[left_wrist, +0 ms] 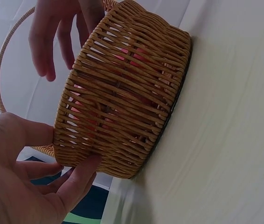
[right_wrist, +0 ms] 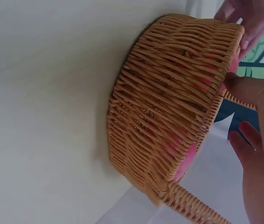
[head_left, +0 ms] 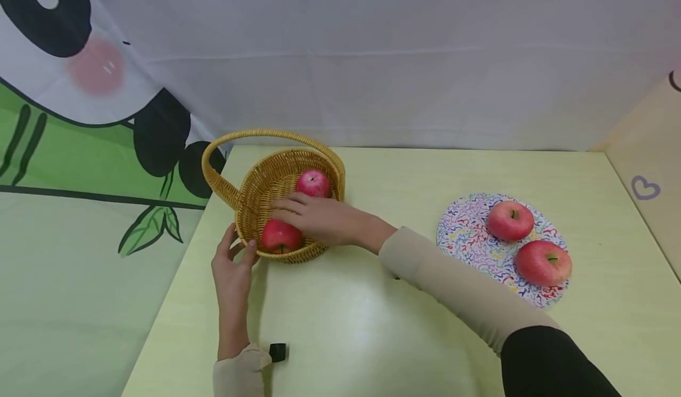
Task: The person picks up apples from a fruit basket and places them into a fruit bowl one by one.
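Observation:
A wicker basket (head_left: 266,175) with a tall handle stands at the table's left side. Inside it lie two red apples, a rear apple (head_left: 313,183) and a front apple (head_left: 280,237). My left hand (head_left: 232,276) holds the basket's near left rim, thumb and fingers against the weave in the left wrist view. My right hand (head_left: 324,220) reaches over the near right rim, its fingers extended above and beside the front apple and partly covering it. In the left wrist view those fingers hang loosely over the basket. Whether they touch the apple I cannot tell.
On the right, a round patterned plate (head_left: 468,231) carries two more apples, one farther back (head_left: 511,220) and one nearer (head_left: 543,263). A small black object (head_left: 278,352) is beside the left sleeve. A pale curtain (head_left: 372,90) hangs behind the table.

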Motion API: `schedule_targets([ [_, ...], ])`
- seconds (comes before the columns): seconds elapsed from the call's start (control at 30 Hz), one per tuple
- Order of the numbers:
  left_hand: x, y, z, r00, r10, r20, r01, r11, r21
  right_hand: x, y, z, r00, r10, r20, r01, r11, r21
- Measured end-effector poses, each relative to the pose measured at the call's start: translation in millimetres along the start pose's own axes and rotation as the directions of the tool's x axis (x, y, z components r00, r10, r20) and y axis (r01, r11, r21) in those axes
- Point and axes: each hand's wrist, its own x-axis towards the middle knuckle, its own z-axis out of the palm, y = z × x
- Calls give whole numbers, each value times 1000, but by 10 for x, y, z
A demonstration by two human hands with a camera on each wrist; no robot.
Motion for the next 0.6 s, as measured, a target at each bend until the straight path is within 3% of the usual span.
schedule_targets([
  [0.37, -11, 17, -12, 1000, -3, -7, 3, 1000, 3, 171, 3, 25, 984, -117, 134, 129, 987, -91],
  [0.6, -1, 4, -11, 1000, -2, 3, 2, 1000, 15, 250, -20, 25, 973, -170, 154, 183, 980, -77],
])
